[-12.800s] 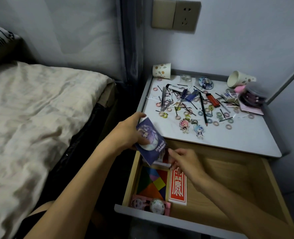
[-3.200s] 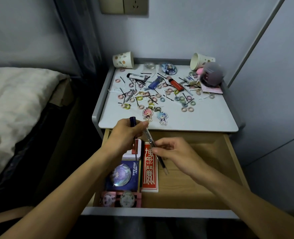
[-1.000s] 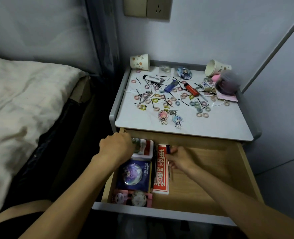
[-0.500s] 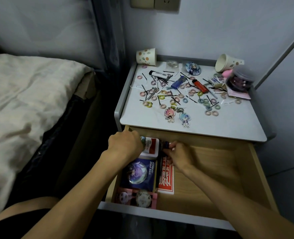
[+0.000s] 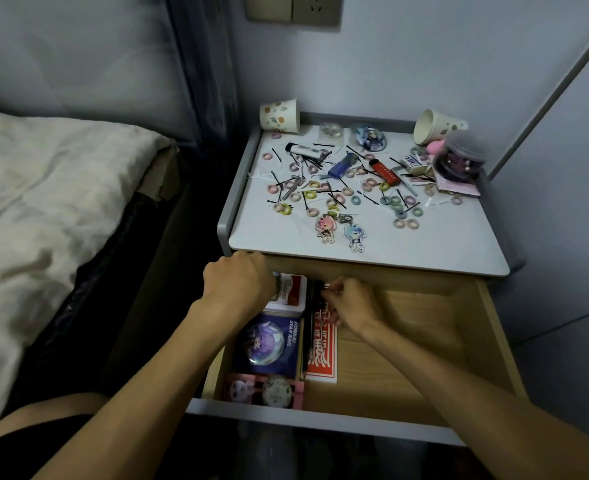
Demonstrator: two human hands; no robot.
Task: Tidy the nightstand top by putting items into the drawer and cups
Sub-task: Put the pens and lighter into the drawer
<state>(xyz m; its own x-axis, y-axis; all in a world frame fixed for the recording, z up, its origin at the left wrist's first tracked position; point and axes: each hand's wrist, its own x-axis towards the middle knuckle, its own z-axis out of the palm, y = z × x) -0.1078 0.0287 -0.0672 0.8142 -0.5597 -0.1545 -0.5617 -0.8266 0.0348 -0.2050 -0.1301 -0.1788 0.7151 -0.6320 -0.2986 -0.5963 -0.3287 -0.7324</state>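
Both hands were down in the open wooden drawer [image 5: 424, 341] under the white nightstand top [image 5: 407, 247]. The left hand [image 5: 237, 284] was curled like a loose fist at the back left corner, resting over a red and white tin box [image 5: 291, 296]. It was not clear if it held anything. The right hand [image 5: 350, 301] was just beside it, with its fingers pinched on a thin dark pen [image 5: 315, 292] that lay along the left edge of a red paper packet [image 5: 320, 351]. A dark blue card with a round shiny badge [image 5: 269, 344] lay in front of the tin box, and a pink card with two round badges [image 5: 263, 393] sat at the front of the drawer.

Up on the top, lots of small pastel hair rings [image 5: 404, 207] and black hair pins [image 5: 315, 161] were still spread out. A spotted paper cup [image 5: 279, 116] stood upside down at the back left. Another paper cup [image 5: 436, 126] lay on its side at the back right.
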